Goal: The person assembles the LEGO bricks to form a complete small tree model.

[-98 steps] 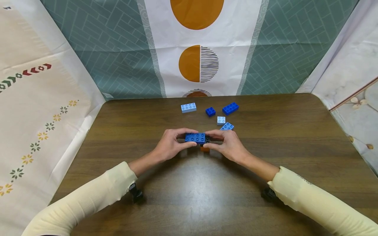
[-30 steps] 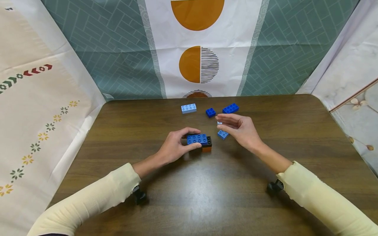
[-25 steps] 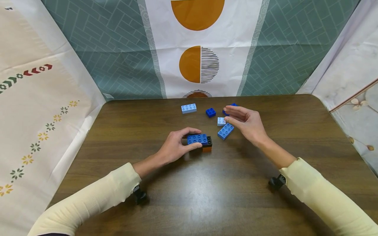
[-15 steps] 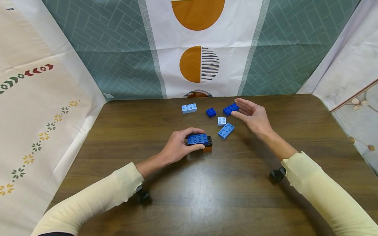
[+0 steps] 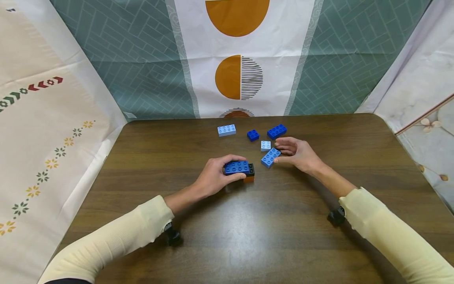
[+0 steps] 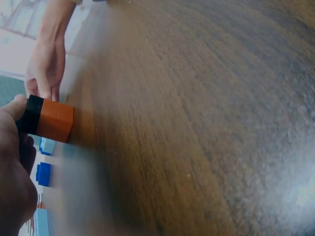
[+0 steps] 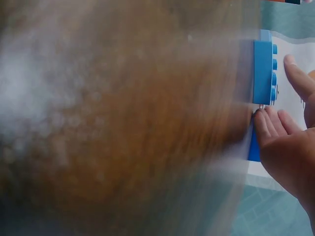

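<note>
My left hand (image 5: 217, 175) grips a small brick stack between thumb and fingers. On top of it is a blue eight-stud brick (image 5: 237, 167), over a black brick (image 5: 251, 169) and orange bricks (image 6: 56, 121) at the bottom. The stack's left end is hidden by the hand. My right hand (image 5: 299, 155) hovers with relaxed, parted fingers beside a medium-blue eight-stud brick (image 5: 270, 157). In the right wrist view, thumb and fingers of the right hand (image 7: 285, 142) stand apart around this brick's (image 7: 262, 72) end, holding nothing.
Behind lie a pale-blue four-stud brick (image 5: 265, 146), a dark-blue four-stud brick (image 5: 253, 135), a dark-blue eight-stud brick (image 5: 277, 131) and a light-blue eight-stud brick (image 5: 226, 130). The wooden table (image 5: 159, 146) ends at a patterned cloth (image 5: 149, 79) behind.
My right hand has let go of the stack, moved out to the far dark-blue brick, then come back toward the medium-blue brick. My left hand has stayed on the stack.
</note>
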`<state>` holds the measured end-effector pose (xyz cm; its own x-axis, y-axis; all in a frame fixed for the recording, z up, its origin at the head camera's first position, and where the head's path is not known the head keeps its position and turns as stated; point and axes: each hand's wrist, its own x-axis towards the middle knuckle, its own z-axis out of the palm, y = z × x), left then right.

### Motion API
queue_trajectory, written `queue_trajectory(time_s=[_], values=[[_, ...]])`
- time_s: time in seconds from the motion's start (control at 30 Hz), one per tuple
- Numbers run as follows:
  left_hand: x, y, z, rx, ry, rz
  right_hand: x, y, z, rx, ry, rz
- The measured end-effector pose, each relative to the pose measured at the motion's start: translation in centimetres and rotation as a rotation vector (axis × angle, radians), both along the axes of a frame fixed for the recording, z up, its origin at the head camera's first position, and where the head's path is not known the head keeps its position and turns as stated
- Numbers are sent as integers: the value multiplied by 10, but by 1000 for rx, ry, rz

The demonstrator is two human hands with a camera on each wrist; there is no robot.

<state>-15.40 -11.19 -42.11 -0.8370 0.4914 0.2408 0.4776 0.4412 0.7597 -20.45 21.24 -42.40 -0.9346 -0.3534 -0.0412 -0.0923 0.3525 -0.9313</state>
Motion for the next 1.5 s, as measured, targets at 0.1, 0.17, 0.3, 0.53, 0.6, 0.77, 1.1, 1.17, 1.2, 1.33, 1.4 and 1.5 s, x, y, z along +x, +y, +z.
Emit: queue_trajectory(time_s=[0.1,0.17,0.3,0.53,0.6,0.77,1.1,1.17,1.2,1.33,1.4,1.5], values=[[0,0,0,-11,4,2,0,-2,-1,8,-7,41],[-1,-1,1,-14,6,0,0,-3,-2,23,-2,58],[-1,-1,1,-17,8,-6,0,-4,-2,90,36,68],[-2,-2,1,-27,14,-8,-1,-9,-5,229,108,26],[-2,-3,2,-30,14,-6,0,-9,-5,255,131,20],[-1,-3,2,-35,6,0,1,-9,-5,270,170,9],[-3,0,3,-40,-9,-6,5,-6,0,222,174,22],[-3,0,4,-38,-8,-9,7,-5,2,208,177,29],[-4,0,4,-38,-6,-12,8,-5,3,199,179,33],[-5,0,5,-43,-9,-18,12,-5,8,145,185,34],[-5,-1,6,-49,-13,-21,15,-6,12,126,192,27],[-5,-1,7,-55,-19,-24,20,-7,18,122,216,16]])
